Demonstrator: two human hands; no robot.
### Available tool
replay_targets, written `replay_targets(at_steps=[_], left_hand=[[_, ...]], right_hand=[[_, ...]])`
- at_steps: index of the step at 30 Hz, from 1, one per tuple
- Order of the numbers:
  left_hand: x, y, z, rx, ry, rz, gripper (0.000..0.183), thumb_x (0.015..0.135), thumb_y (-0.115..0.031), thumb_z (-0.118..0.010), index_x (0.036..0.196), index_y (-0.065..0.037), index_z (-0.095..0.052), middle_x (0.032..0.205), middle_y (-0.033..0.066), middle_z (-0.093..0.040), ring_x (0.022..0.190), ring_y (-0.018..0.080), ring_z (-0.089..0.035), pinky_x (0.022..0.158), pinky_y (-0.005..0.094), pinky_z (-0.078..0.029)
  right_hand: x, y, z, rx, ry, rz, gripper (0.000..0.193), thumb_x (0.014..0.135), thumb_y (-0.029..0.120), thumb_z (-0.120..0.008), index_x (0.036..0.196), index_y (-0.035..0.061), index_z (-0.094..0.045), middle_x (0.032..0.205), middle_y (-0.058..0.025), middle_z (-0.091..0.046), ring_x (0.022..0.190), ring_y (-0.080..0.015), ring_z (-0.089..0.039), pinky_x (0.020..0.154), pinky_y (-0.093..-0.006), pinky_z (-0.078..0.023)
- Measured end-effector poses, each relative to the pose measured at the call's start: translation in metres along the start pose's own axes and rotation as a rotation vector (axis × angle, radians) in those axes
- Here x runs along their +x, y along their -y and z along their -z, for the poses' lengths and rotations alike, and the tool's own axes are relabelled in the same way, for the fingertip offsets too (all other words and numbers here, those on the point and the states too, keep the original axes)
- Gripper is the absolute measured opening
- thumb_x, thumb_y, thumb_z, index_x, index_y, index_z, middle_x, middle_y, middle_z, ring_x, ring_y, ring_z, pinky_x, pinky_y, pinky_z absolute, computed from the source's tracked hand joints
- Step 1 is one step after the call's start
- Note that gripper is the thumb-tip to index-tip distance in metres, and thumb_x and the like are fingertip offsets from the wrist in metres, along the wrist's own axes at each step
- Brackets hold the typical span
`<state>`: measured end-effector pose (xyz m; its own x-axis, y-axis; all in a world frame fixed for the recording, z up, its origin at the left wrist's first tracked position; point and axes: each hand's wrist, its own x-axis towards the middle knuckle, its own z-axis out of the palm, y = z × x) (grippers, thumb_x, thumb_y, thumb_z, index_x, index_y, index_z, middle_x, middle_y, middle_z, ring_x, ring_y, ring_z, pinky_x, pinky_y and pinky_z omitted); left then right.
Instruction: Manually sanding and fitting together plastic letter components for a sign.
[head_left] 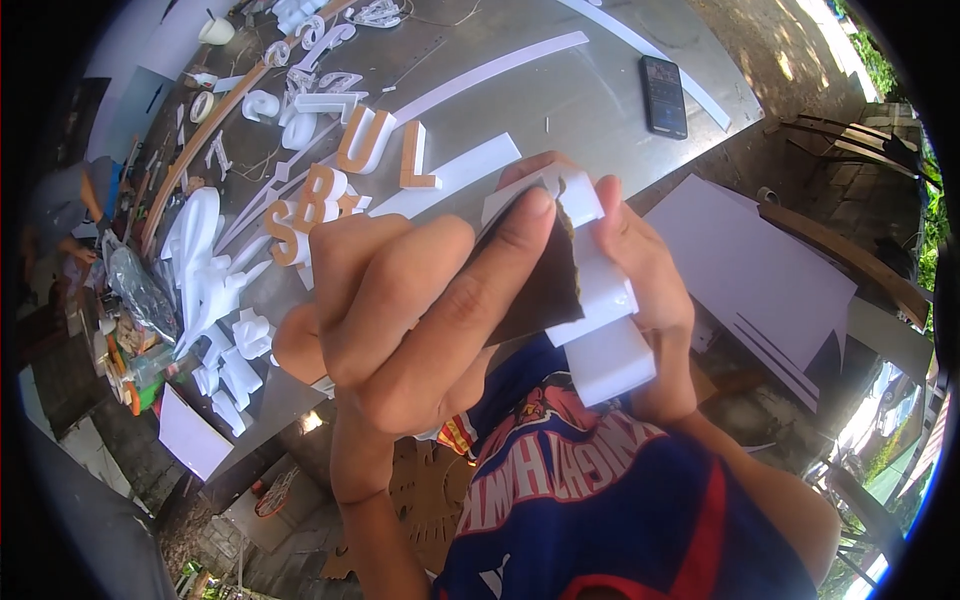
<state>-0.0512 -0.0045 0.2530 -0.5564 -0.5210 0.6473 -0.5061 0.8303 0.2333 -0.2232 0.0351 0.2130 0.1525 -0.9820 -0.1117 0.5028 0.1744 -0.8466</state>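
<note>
Block (603, 292), white and stepped, lies just right of the dark sheet (545, 275), its long axis running down along the sheet's ragged edge, the nearer right hand (648, 268) gripping it, fingers bent, while the curled left hand (410, 310) pinches the sheet from its left.

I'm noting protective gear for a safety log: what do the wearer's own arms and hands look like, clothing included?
The left hand and right hand show no gloves or rings. No sleeve covers the visible left arm or right arm. The navy jersey looks sleeveless, with red bands and pale lettering.
</note>
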Motion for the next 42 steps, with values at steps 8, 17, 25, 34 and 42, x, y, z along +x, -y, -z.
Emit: replay_targets(at_steps=[8, 17, 25, 34, 42], left_hand=[[0.004, -0.001, -0.01, -0.04, -0.057, 0.064, 0.043, 0.064, -0.006, -0.057, 0.104, 0.001, -0.071, 0.082, 0.0045, -0.058, 0.076, 0.0207, -0.046, 0.068, 0.0312, -0.041], [-0.001, -0.014, 0.002, 0.034, 0.033, -0.028, 0.045, 0.062, -0.013, -0.057, 0.103, -0.002, -0.073, 0.085, 0.0015, -0.055, 0.078, 0.0195, -0.044, 0.07, 0.0315, -0.04], [0.006, 0.006, 0.011, -0.031, 0.055, 0.06, 0.029, 0.09, -0.02, -0.054, 0.098, 0.002, -0.071, 0.083, 0.0042, -0.056, 0.076, 0.0206, -0.046, 0.071, 0.0312, -0.039], [0.0, -0.008, 0.005, 0.024, -0.097, -0.029, 0.03, 0.091, -0.021, -0.05, 0.098, 0.0, -0.071, 0.082, 0.0054, -0.053, 0.075, 0.0208, -0.045, 0.068, 0.0328, -0.038], [-0.003, -0.017, 0.009, 0.119, -0.086, 0.018, 0.03, 0.069, -0.012, -0.066, 0.097, -0.009, -0.074, 0.081, -0.0026, -0.05, 0.077, 0.0188, -0.04, 0.066, 0.0287, -0.037]], right_hand=[[0.003, 0.002, -0.01, 0.043, 0.006, -0.014, 0.05, 0.099, 0.044, -0.042, 0.123, 0.0007, -0.051, 0.101, -0.0033, -0.056, 0.094, -0.0079, -0.05, 0.082, -0.0228, -0.04], [0.004, 0.001, -0.018, 0.191, 0.049, -0.088, 0.046, 0.1, 0.039, -0.044, 0.124, 0.0002, -0.049, 0.11, -0.0036, -0.056, 0.1, -0.0081, -0.048, 0.087, -0.0229, -0.04], [0.008, 0.002, -0.011, 0.091, 0.113, 0.0, 0.049, 0.1, 0.04, -0.041, 0.127, -0.0008, -0.047, 0.112, -0.0039, -0.055, 0.103, -0.0092, -0.049, 0.09, -0.0254, -0.04], [0.003, 0.003, -0.01, 0.345, 0.226, -0.084, 0.055, 0.099, 0.041, -0.043, 0.133, -0.002, -0.042, 0.114, -0.0085, -0.058, 0.103, -0.013, -0.054, 0.088, -0.0254, -0.043], [0.002, -0.002, -0.025, 0.267, 0.122, -0.045, 0.048, 0.101, 0.038, -0.04, 0.129, -0.0016, -0.044, 0.116, -0.0067, -0.053, 0.11, -0.0106, -0.046, 0.095, -0.0255, -0.036]])
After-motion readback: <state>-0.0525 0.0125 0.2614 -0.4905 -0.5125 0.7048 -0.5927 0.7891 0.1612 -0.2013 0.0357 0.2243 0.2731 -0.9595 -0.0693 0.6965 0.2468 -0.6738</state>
